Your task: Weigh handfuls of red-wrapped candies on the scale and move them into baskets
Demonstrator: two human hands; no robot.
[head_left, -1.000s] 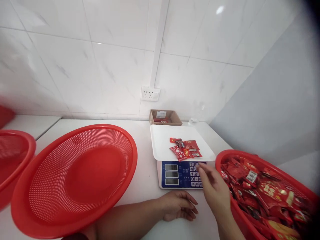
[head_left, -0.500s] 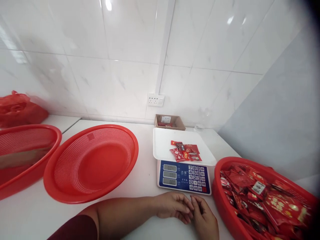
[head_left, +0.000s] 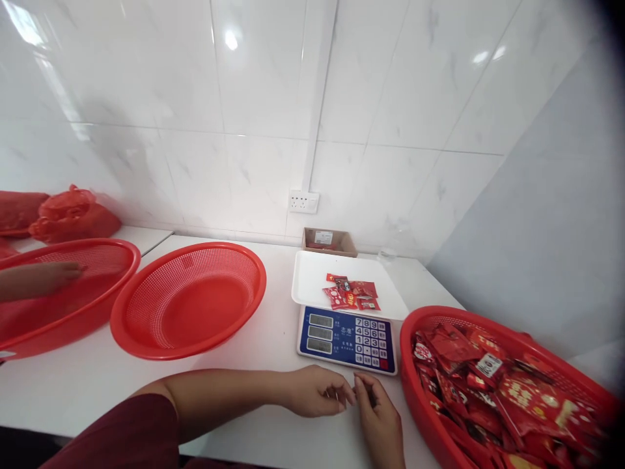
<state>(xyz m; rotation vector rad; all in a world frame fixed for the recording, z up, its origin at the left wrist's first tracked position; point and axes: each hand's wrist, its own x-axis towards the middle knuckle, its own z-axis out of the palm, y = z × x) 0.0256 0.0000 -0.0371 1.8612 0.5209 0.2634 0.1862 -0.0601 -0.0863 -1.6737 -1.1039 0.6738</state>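
Scale [head_left: 342, 342]: one, with blue key panel, three displays and white pan; stands on the white counter [head_left: 273, 384], just beyond the person's hands.

Packets [head_left: 350, 298]: small group, mostly red, one dark; lying together on the pan.

Left hand [head_left: 315, 391]: before the scale; grip slack, fingers curled, a gap between them and the thumb. Sleeve [head_left: 131, 436]: maroon.

Right hand [head_left: 379, 417]: near the left fingertips, contact uncertain; thumb and forefinger close together; cannot tell whether the grip is closed on anything.

Right basket [head_left: 407, 345]: red, beside the scale, heaped with red packets.

Middle basket [head_left: 209, 309]: red, mesh-walled, left of the scale.

Left basket [head_left: 105, 303]: red; a co-worker's hand [head_left: 58, 277] over it.

Box [head_left: 346, 244]: cardboard, behind the pan.

Bags [head_left: 73, 218]: red, by the wall, far left.
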